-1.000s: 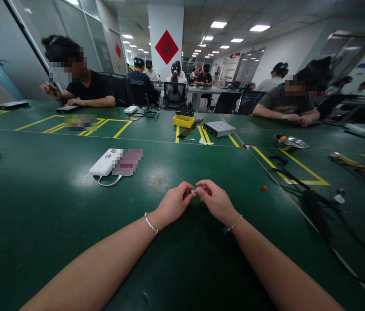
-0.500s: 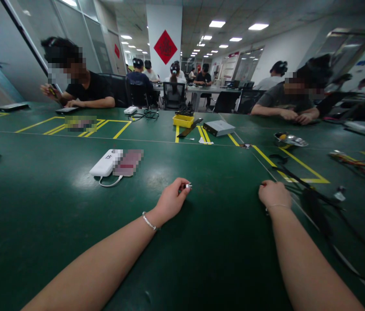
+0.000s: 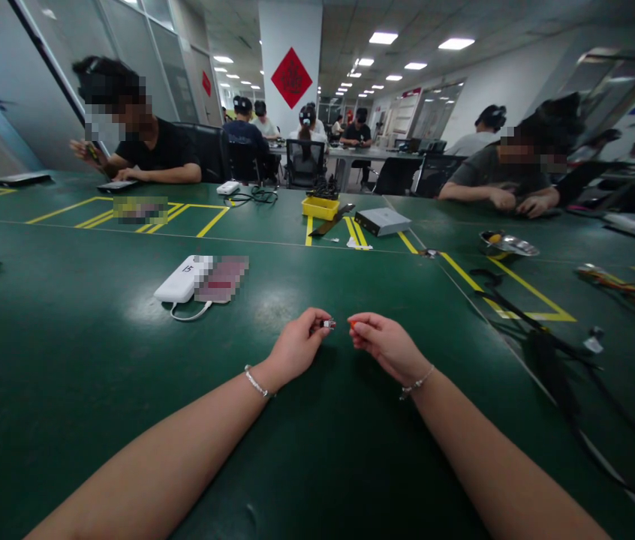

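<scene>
Between the thumb and fingers of my left hand (image 3: 298,343) is a small white-and-metal piece (image 3: 327,324), its prong-like end pointing right; its kind is too small to make out. Facing it, my right hand (image 3: 389,345) pinches a tiny orange piece (image 3: 353,324), mostly covered by the fingertips. A narrow gap separates the two pieces. Both hands are closed and low over the green tabletop (image 3: 317,435).
A white power bank (image 3: 185,277) with a short cable lies left. Farther back are a yellow bin (image 3: 320,207), a grey box (image 3: 382,221) and a metal dish (image 3: 509,244). Black cables (image 3: 554,367) run along the right. Two people (image 3: 160,150) sit across the table.
My right hand has come in from the right to face my left hand, and an orange piece now shows in its fingertips. My left hand has hardly moved.
</scene>
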`<state>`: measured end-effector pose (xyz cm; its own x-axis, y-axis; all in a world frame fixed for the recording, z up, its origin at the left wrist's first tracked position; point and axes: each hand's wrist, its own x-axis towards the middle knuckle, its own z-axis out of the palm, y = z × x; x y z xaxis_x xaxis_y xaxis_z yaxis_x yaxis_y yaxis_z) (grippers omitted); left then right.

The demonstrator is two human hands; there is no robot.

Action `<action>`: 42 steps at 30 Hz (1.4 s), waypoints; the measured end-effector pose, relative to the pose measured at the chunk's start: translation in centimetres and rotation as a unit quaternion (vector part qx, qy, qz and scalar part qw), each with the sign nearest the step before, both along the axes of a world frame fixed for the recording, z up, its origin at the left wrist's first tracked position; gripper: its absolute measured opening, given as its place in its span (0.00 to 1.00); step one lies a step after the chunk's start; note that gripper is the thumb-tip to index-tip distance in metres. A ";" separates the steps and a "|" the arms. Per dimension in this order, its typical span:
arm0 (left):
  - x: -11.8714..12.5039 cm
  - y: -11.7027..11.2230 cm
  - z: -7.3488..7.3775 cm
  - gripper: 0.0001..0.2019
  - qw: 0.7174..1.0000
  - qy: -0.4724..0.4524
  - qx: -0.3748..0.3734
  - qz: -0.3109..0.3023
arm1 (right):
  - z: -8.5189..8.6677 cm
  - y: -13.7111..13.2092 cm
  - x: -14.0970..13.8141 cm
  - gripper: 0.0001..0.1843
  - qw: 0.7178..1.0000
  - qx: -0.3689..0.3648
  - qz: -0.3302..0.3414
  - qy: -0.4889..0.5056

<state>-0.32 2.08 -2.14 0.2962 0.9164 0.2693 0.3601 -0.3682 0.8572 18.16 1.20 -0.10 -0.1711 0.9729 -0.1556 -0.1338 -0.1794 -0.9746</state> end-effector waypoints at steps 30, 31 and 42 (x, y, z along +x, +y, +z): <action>0.2 -0.6 1.1 0.08 0.999 0.027 0.032 0.000 | 0.0 -0.8 -0.6 0.08 0.987 -0.059 0.074 0.132; 0.2 -0.6 1.0 0.07 0.999 0.026 0.027 0.000 | 0.0 -0.8 -0.7 0.09 0.987 -0.061 0.072 0.130; 0.2 -0.3 0.5 0.07 1.000 0.004 0.026 0.004 | -0.2 -0.7 -0.8 0.10 0.990 -0.053 0.065 0.117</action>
<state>-0.08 1.77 -1.62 0.2916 0.9037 0.3136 0.3703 -0.4089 0.8341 17.37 0.50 -0.29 -0.3375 0.9203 -0.1977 -0.3226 -0.3104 -0.8942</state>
